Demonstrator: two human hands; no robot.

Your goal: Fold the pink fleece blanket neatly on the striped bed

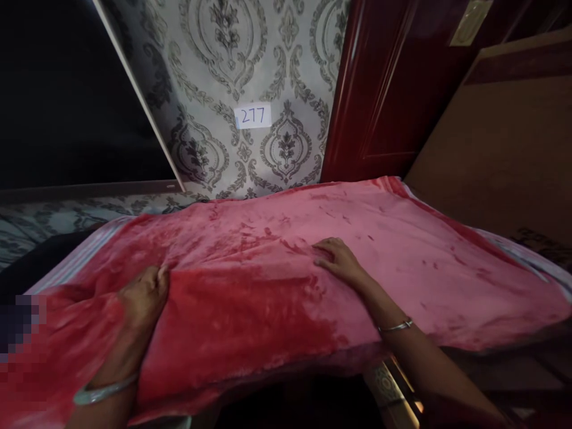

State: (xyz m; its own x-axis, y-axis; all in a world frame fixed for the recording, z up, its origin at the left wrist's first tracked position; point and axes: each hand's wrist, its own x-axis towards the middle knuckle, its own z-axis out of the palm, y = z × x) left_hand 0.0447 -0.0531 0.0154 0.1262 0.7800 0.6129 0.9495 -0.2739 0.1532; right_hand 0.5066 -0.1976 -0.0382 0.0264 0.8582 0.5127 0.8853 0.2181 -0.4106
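A plush blanket, pink on the right and deeper red on the left, lies spread across the surface in front of me. My left hand is closed on the red part, with the cloth creased around its fingers. My right hand rests on the pink part near the middle, thumb apart from the stretched fingers, and grips nothing. Between both hands a shallow fold runs across the fabric. My left wrist wears a pale bangle; a thin silver bracelet circles the right one.
Behind the blanket is a patterned wall with a paper label reading 277. A large dark screen stands at the left. To the right are a dark red door and a big cardboard box.
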